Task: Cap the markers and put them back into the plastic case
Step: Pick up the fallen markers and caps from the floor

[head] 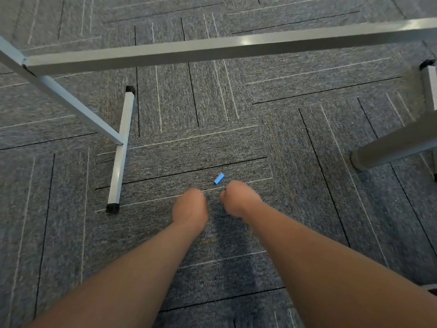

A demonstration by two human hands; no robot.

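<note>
Both forearms run up from the lower edge to the left hand (190,207) and right hand (238,197), over the carpet floor (295,143) at centre frame. Blur and downturned fingers mean I cannot tell whether either is spread or pinching. A blue marker cap (218,178) lies just beyond the right hand, nearer it than the left, its long axis slanting toward upper right. Open carpet surrounds it; the bench foot (120,147) stands well left.

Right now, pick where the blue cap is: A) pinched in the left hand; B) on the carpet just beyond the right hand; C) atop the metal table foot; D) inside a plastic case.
B: the blue cap lies on the carpet just past the right hand.
</note>
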